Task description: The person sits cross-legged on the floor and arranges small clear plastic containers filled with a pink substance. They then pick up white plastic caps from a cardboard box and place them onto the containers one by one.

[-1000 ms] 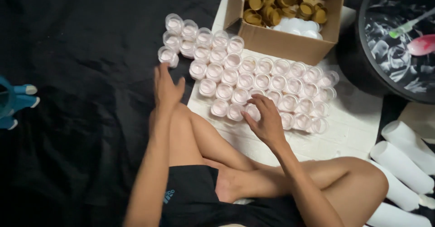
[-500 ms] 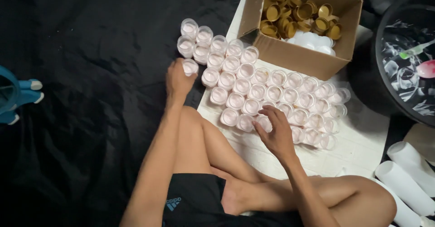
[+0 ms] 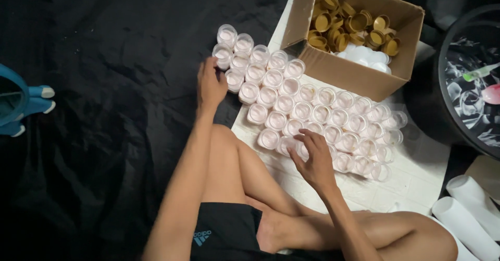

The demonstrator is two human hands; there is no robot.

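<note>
left hand [image 3: 210, 85] fingers loosely curled against small clear jars [image 3: 291, 97]; right hand [image 3: 314, 159] fingers closed on jar [image 3: 301, 149], front row.

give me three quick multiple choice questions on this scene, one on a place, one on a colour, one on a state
1. Where is the cardboard box?
A. beyond the jars
B. on the person's lap
C. left of the blue thing

2. What colour are the lids in the box?
A. green
B. gold
C. red

3. How are the small jars?
A. capped
B. lying tipped over
C. upright and uncapped

Answers:
1 A: the box sits at the far edge of the jar rows.
2 B: the lids are shiny gold.
3 C: the jar mouths face up, showing pale pink filling; the left hand and right hand rest on them.
</note>
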